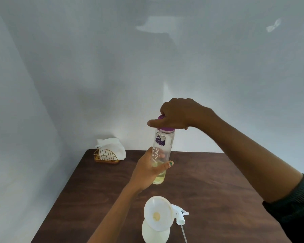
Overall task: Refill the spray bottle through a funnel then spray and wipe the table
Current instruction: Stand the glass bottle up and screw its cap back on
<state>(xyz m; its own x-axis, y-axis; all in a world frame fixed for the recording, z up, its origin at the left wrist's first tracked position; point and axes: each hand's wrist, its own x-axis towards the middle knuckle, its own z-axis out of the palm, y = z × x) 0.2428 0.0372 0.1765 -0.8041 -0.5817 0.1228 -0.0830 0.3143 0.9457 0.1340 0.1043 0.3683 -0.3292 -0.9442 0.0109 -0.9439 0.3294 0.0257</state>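
Note:
My left hand (148,171) grips the lower body of a clear bottle (162,146) with a little yellowish liquid at its bottom, holding it upright above the table. My right hand (177,114) curls over its purple cap (166,128) from above. At the near edge stands the white spray bottle (154,233) with a white funnel (158,213) seated in its neck. The spray head (180,214) with its dip tube lies on the table just right of it.
A gold wire holder with white napkins (109,152) stands at the far left corner of the dark wooden table (218,181). White walls close in behind and to the left.

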